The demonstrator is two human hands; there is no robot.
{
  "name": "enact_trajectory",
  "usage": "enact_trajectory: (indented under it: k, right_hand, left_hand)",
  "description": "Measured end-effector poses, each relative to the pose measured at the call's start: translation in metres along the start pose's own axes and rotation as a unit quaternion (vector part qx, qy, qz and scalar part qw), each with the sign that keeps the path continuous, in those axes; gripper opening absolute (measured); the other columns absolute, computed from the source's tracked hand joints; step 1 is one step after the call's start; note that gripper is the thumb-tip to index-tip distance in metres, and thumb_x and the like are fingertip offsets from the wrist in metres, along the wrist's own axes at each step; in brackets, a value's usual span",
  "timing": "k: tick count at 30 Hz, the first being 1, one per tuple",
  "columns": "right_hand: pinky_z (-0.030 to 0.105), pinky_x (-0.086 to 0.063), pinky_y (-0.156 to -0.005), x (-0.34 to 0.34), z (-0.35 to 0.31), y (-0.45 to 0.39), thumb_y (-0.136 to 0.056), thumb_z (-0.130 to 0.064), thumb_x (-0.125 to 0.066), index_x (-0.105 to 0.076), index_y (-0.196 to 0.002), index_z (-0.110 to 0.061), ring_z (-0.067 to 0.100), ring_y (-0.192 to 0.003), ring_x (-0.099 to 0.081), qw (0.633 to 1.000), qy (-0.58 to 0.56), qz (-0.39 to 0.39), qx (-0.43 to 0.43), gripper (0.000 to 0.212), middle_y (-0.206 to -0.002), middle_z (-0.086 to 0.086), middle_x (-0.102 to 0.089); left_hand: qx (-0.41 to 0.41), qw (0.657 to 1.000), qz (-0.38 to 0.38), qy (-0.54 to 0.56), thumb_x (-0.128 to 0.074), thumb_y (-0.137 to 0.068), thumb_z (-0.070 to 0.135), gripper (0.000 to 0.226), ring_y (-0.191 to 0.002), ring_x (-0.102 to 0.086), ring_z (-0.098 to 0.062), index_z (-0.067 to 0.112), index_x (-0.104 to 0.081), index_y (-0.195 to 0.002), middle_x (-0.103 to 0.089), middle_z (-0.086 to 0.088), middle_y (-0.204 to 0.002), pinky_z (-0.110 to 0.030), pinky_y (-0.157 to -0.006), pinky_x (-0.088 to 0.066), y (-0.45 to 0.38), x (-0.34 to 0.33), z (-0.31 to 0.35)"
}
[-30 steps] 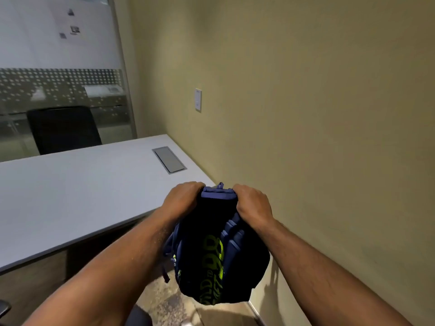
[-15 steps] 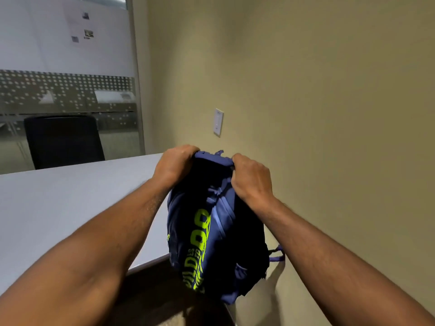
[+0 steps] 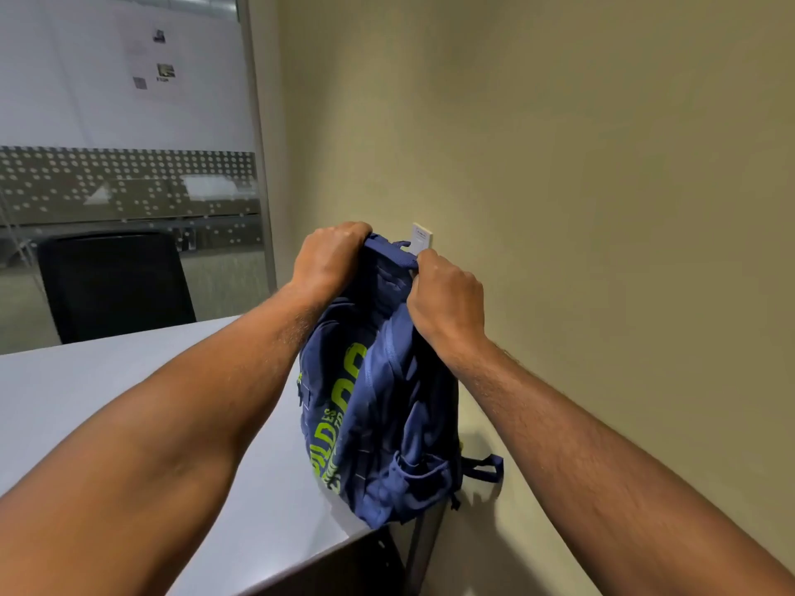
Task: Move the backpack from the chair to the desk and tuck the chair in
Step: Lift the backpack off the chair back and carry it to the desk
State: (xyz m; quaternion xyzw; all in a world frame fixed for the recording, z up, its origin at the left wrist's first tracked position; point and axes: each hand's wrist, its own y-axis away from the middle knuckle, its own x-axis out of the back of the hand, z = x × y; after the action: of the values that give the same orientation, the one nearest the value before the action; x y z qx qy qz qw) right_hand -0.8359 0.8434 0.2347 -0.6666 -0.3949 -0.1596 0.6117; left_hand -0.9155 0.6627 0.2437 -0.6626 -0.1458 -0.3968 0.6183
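Beige wall (image 3: 602, 165) meets a frosted glass partition (image 3: 129, 187) at the corner, and a white desk (image 3: 107, 389) runs along both. Both hands are clenched on the top of the backpack (image 3: 378, 423): the left hand (image 3: 329, 258) bunches the fabric at the top left edge, the right hand (image 3: 447, 301) closes around the top right edge by the straps. Between them the blue bag stands upright, its yellow-green lettering facing left. Its bottom sits at the near right corner of the desk, right beside the wall; whether it bears fully on the desktop cannot be told. A loose strap loop (image 3: 486, 468) sticks out from the lower right side over the desk edge. A white switch plate (image 3: 421, 238) shows on the wall just behind the bag's top. A black chair (image 3: 116, 286) stands at the far side of the desk, by the glass.
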Motion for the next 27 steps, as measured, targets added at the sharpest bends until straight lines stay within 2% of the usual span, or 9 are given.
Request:
enact_trajectory:
  k: [3, 6, 10, 14, 18, 21, 24, 27]
  right_hand:
    - [0.037, -0.035, -0.057, -0.030, 0.004, -0.027, -0.100, -0.009, -0.049, -0.056, -0.097, -0.011, 0.032, -0.064, -0.055, 1.000, -0.016, -0.014, -0.003, 0.008, -0.083, 0.010, -0.067]
    - [0.036, -0.035, -0.061, -0.059, 0.011, -0.046, -0.101, -0.011, -0.047, -0.056, -0.101, -0.010, 0.030, -0.067, -0.054, 0.999, -0.032, -0.040, -0.016, 0.009, -0.089, 0.010, -0.068]
    - [0.037, -0.039, -0.063, -0.097, 0.023, -0.057, -0.103, -0.012, -0.045, -0.056, -0.104, -0.009, 0.035, -0.079, -0.065, 0.995, -0.055, -0.073, -0.025, 0.011, -0.095, 0.012, -0.069]
    - [0.038, -0.039, -0.062, -0.121, 0.037, -0.067, -0.103, -0.014, -0.043, -0.055, -0.104, -0.008, 0.030, -0.070, -0.055, 0.992, -0.068, -0.093, -0.046, 0.013, -0.095, 0.011, -0.069]
    - [0.043, -0.050, -0.067, -0.134, 0.051, -0.074, -0.103, -0.016, -0.044, -0.056, -0.113, -0.006, 0.036, -0.082, -0.064, 0.986, -0.082, -0.128, -0.073, 0.018, -0.104, 0.014, -0.069]
    - [0.042, -0.049, -0.067, -0.146, 0.066, -0.065, -0.102, -0.012, -0.045, -0.053, -0.120, -0.005, 0.037, -0.087, -0.065, 0.978, -0.063, -0.179, -0.088, 0.021, -0.106, 0.014, -0.069]
    - [0.037, -0.041, -0.067, -0.158, 0.085, -0.056, -0.104, -0.013, -0.045, -0.050, -0.125, -0.006, 0.036, -0.092, -0.065, 0.974, -0.050, -0.204, -0.085, 0.023, -0.111, 0.013, -0.067]
    - [0.036, -0.045, -0.074, -0.161, 0.096, -0.053, -0.107, -0.022, -0.045, -0.044, -0.138, -0.007, 0.033, -0.102, -0.062, 0.972, -0.056, -0.217, -0.069, 0.034, -0.124, 0.014, -0.061]
  left_hand:
    - [0.009, 1.000, -0.009, -0.005, -0.065, -0.085, 0.006, 0.018, -0.079, -0.067, -0.041, 0.014, -0.068, -0.102, -0.073, -0.010, -0.092, -0.046, -0.063, -0.051, -0.024, -0.025, -0.014]
    - [0.012, 0.999, -0.035, -0.015, -0.067, -0.084, 0.005, 0.020, -0.081, -0.067, -0.042, 0.014, -0.067, -0.102, -0.072, -0.011, -0.095, -0.045, -0.063, -0.049, -0.044, -0.053, -0.029]
    - [0.026, 0.997, -0.068, -0.027, -0.067, -0.085, 0.005, 0.019, -0.082, -0.066, -0.041, 0.013, -0.065, -0.102, -0.071, -0.011, -0.096, -0.047, -0.064, -0.051, -0.056, -0.092, -0.043]
    - [0.032, 0.996, -0.079, -0.023, -0.066, -0.083, 0.002, 0.018, -0.081, -0.065, -0.040, 0.012, -0.065, -0.098, -0.071, -0.011, -0.094, -0.045, -0.061, -0.048, -0.066, -0.123, -0.046]
    - [0.053, 0.992, -0.114, -0.032, -0.066, -0.084, 0.003, 0.012, -0.078, -0.063, -0.038, 0.011, -0.063, -0.092, -0.068, -0.012, -0.090, -0.046, -0.061, -0.050, -0.076, -0.152, -0.041]
    - [0.063, 0.983, -0.166, -0.039, -0.062, -0.085, 0.000, 0.010, -0.079, -0.061, -0.039, 0.007, -0.061, -0.092, -0.066, -0.015, -0.090, -0.044, -0.062, -0.044, -0.069, -0.171, -0.033]
    - [0.090, 0.979, -0.184, -0.014, -0.056, -0.086, -0.004, 0.018, -0.083, -0.061, -0.043, 0.004, -0.058, -0.102, -0.066, -0.020, -0.098, -0.045, -0.065, -0.043, -0.060, -0.185, -0.029]
    - [0.097, 0.968, -0.230, 0.018, -0.052, -0.088, -0.004, 0.039, -0.094, -0.062, -0.044, 0.003, -0.046, -0.127, -0.064, -0.023, -0.117, -0.050, -0.071, -0.051, -0.055, -0.188, -0.024]
